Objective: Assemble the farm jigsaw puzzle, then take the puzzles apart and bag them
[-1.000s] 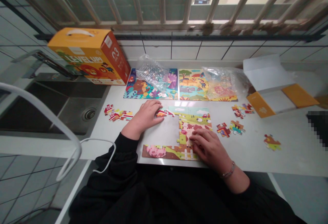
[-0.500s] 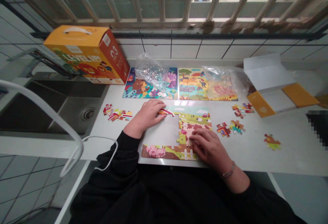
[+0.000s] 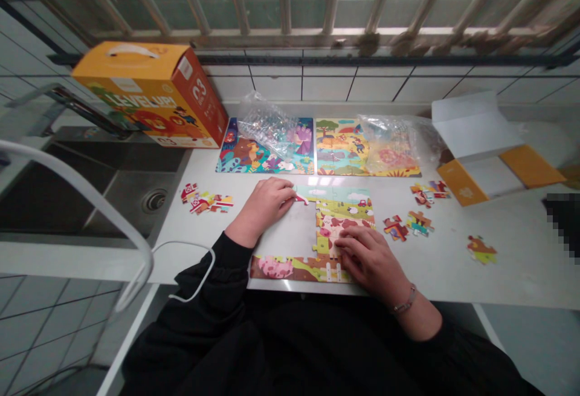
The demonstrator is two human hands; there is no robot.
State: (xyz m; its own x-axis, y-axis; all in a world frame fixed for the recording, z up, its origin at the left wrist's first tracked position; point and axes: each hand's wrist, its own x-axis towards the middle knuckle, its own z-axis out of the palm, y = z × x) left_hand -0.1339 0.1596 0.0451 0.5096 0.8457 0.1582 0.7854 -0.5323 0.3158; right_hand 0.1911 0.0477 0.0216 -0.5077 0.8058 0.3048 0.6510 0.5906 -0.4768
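Note:
A partly assembled farm puzzle [image 3: 344, 207] lies on the counter. It shows a spotted cow, sheep, a red tractor and, along its bottom strip, a pink pig. At its upper left corner my left hand [image 3: 270, 201] has its fingers together over a puzzle piece [image 3: 301, 198] with a red and white roof edge. Most of that piece is hidden under the fingers. My right hand [image 3: 370, 258] rests on the lower right of the puzzle, fingers a little spread and curved, holding nothing. Bare countertop shows inside the puzzle's left part.
Loose pieces lie left [image 3: 203, 201] and right [image 3: 419, 222]; a single piece [image 3: 482, 250] sits farther right. Behind are two finished puzzles [image 3: 244, 157] [image 3: 338, 154] under plastic bags, an orange box [image 3: 136, 97] and an opened box [image 3: 466, 181]. A sink [image 3: 90, 187] and white cable [image 3: 113, 220] are left.
My left hand has shifted slightly right, and its fingers now cover more of the red-roofed piece. My right hand stays on the puzzle. The view has tilted a little.

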